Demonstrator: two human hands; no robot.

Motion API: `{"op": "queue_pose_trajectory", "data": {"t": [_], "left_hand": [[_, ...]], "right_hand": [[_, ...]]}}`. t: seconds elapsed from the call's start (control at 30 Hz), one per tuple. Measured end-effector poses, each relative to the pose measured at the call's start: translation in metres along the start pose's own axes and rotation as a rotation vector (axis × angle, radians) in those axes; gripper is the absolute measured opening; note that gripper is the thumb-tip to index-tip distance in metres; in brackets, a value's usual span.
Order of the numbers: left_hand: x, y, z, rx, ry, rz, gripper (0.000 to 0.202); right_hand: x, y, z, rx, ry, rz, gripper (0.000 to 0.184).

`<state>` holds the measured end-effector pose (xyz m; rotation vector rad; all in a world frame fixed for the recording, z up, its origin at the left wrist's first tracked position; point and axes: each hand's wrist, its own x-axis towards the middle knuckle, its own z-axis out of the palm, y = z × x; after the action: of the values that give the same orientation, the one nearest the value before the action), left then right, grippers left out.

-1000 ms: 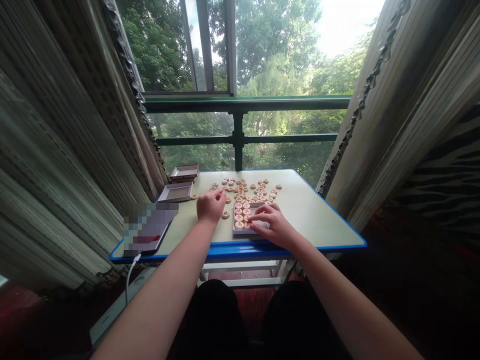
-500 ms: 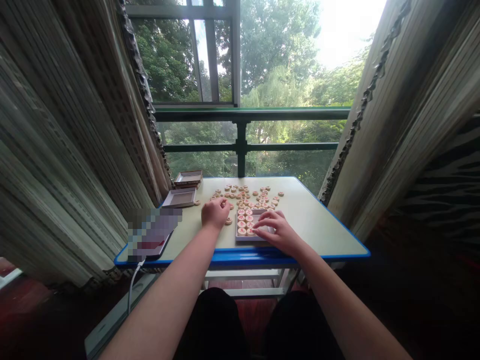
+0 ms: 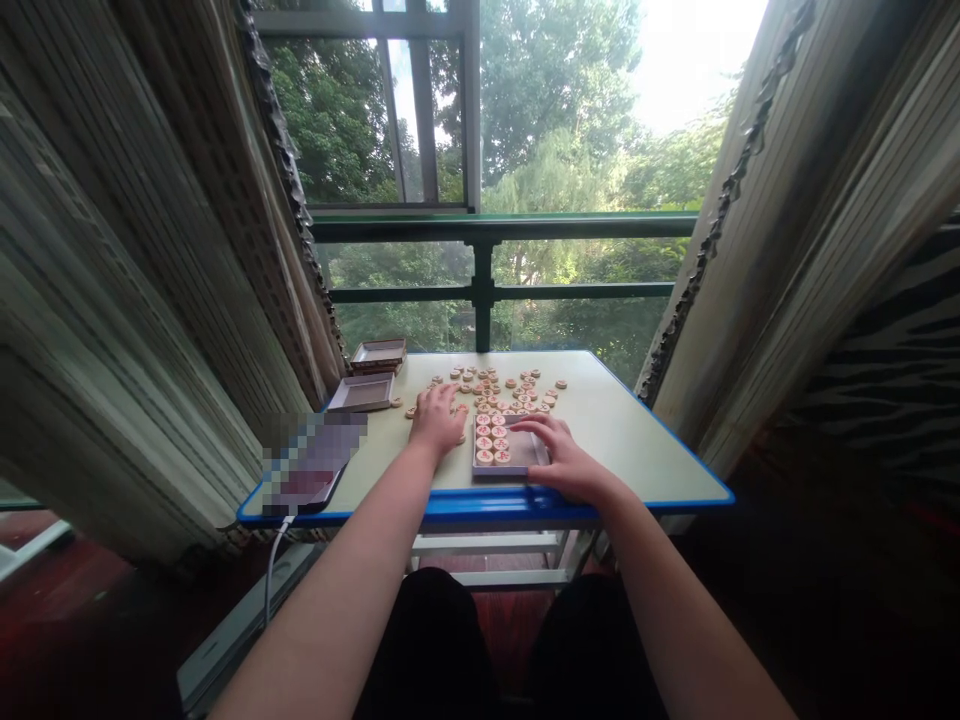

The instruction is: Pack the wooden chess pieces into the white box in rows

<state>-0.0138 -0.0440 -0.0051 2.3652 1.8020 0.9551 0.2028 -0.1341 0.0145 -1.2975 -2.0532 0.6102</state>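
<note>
Round wooden game pieces (image 3: 504,388) lie scattered over the far half of a pale table with a blue edge (image 3: 637,440). A small flat tray (image 3: 525,452) near the front edge holds two rows of pieces (image 3: 492,440) on its left side. My left hand (image 3: 440,417) lies palm down just left of the tray, fingers stretched over loose pieces. My right hand (image 3: 564,455) rests on the tray's right side, with its fingers curled over the far rim. I cannot see whether it holds a piece.
Two shallow open boxes (image 3: 362,392) (image 3: 379,353) sit at the table's back left. A phone with a cable (image 3: 311,462) lies at the front left corner. Curtains hang on both sides. A window with a green rail (image 3: 480,226) stands behind the table.
My left hand has gone from a loose fist to flat fingers, reaching a little farther over the loose pieces. My right hand has slid to the tray's right part. The view shifted slightly.
</note>
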Motion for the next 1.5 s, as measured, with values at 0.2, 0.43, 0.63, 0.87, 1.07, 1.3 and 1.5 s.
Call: {"op": "queue_pose_trajectory", "data": {"t": [0.2,0.43,0.63,0.87,1.07,1.3,1.5], "left_hand": [[0.001,0.0,-0.001,0.039,-0.177,-0.059,0.035],[0.004,0.002,-0.001,0.062,-0.212,-0.082,0.037],[0.006,0.0,-0.001,0.035,-0.177,-0.121,0.035],[0.007,0.0,-0.002,0.02,-0.032,-0.104,0.028],[0.014,0.002,0.001,0.026,0.064,-0.069,0.029],[0.019,-0.001,0.012,-0.005,0.072,-0.031,0.03],[0.026,0.016,-0.009,-0.122,0.202,-0.046,0.031]], "right_hand": [[-0.001,0.001,0.001,-0.043,-0.011,-0.044,0.056],[0.003,0.005,0.003,-0.071,-0.022,-0.105,0.048],[0.0,0.005,0.004,-0.057,-0.02,-0.115,0.045],[0.026,0.002,-0.016,-0.069,0.106,-0.242,0.023],[0.084,0.037,-0.038,-0.35,0.152,-0.185,0.025],[0.089,0.079,-0.03,-0.403,0.09,-0.126,0.029],[0.09,0.076,-0.031,-0.441,0.039,-0.118,0.023]]}}
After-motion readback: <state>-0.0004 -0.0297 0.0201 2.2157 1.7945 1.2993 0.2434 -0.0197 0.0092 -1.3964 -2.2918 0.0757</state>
